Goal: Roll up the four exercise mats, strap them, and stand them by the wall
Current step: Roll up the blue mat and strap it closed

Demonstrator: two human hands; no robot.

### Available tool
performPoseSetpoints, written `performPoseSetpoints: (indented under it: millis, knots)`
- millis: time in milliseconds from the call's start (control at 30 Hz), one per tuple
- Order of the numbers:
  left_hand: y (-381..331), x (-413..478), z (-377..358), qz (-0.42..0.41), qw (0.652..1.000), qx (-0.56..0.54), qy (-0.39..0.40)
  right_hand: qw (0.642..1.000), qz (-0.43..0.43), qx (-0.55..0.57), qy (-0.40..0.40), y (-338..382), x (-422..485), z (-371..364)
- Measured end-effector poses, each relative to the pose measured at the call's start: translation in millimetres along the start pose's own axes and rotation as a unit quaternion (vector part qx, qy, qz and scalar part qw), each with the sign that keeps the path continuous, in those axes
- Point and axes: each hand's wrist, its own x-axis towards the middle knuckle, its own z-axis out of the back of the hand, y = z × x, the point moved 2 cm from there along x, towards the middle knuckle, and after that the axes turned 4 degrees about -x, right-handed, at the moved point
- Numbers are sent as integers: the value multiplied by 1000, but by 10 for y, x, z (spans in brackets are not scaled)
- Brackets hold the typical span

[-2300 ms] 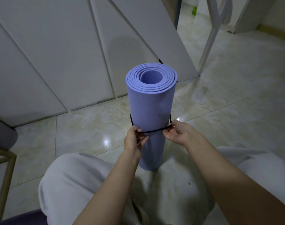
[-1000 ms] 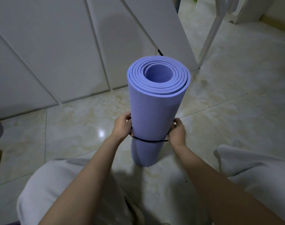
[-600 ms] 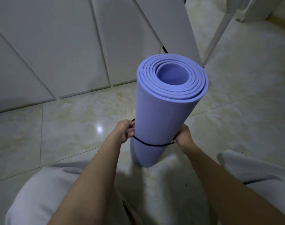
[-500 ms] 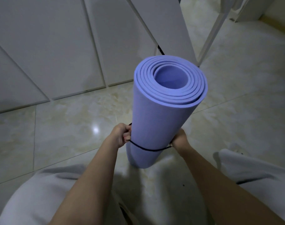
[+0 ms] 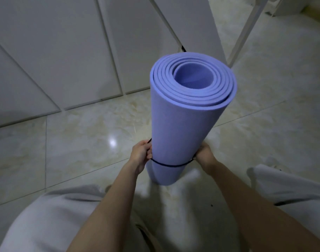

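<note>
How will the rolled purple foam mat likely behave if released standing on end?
The rolled purple foam mat is probably light: the left hand and right hand hold it near its base. Tall, narrow and tilted, it may tip, then roll on the glossy tile floor. The thin black strap sits low, so upper coils could loosen.

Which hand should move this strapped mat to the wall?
Left, probably: the left hand pinches the strap beside the mat, nearer the wall panels; the right hand sits on the far side, fingers hidden behind it.
</note>
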Motion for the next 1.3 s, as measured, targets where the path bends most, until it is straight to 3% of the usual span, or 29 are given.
performPoseSetpoints:
  millis: [100,233,400,467,600,867,1000,1133,1300]
  knots:
    - [-43,-49,-1,14,1000,10,22,999,4,-20,35,73,-50,62]
    - [-97,-175,-75,37,984,174,27,1000,2,7,20,146,-120,128]
    - [-325,-273,-163,-71,944,314,-73,996,0,87,36,268,-125,-20]
    - [-352,-266,-72,-107,934,318,-123,996,1,76,38,263,-91,-98]
    - [-218,-166,163,-74,954,240,-166,1000,3,-1,19,213,-92,-203]
    - [-48,-32,134,-24,971,174,-160,990,8,-85,-109,286,-233,-187]
    - [-46,-10,2,-38,969,172,-173,980,62,-170,-78,332,-358,-155]
    - [-197,-39,-88,-28,979,171,-103,940,120,-317,-32,433,-467,-117]
    - [-471,-321,-133,-86,958,263,-71,923,142,-359,12,584,-604,-110]
